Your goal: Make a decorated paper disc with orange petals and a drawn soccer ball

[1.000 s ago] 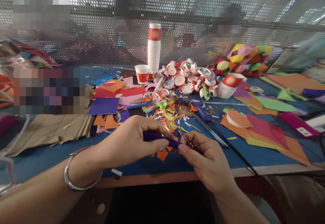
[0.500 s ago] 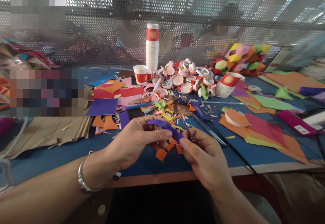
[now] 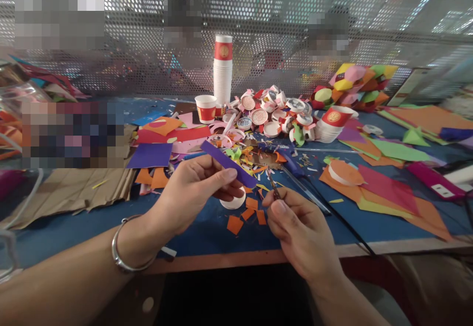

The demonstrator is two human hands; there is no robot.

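Observation:
Between the thumb and fingers of my left hand [image 3: 192,195] is a flat purple paper strip [image 3: 223,161], slanting down to the right. My right hand [image 3: 299,227] is closed around small dark-patterned scissors [image 3: 274,188], their thin blades pointing up and away from me; the handles are mostly hidden by my fingers. A gap separates the strip's lower end from the scissors. Beneath my left fingers lies a white round piece [image 3: 233,201], partly covered. Several orange paper squares [image 3: 235,224] are scattered on the blue table [image 3: 207,242] between my hands.
Paper scraps [image 3: 254,161] and a heap of cut cup bases [image 3: 271,114] lie beyond my hands. Behind them stands a tall stack of paper cups [image 3: 223,69]. Coloured sheets [image 3: 384,188] spread at the right, flattened cardboard [image 3: 81,193] at the left. A perforated metal screen [image 3: 140,59] closes the back.
My right fingers have let go of the purple strip's end. My left hand has moved left with the strip, which now lies straight instead of curved. The white round piece has come into sight.

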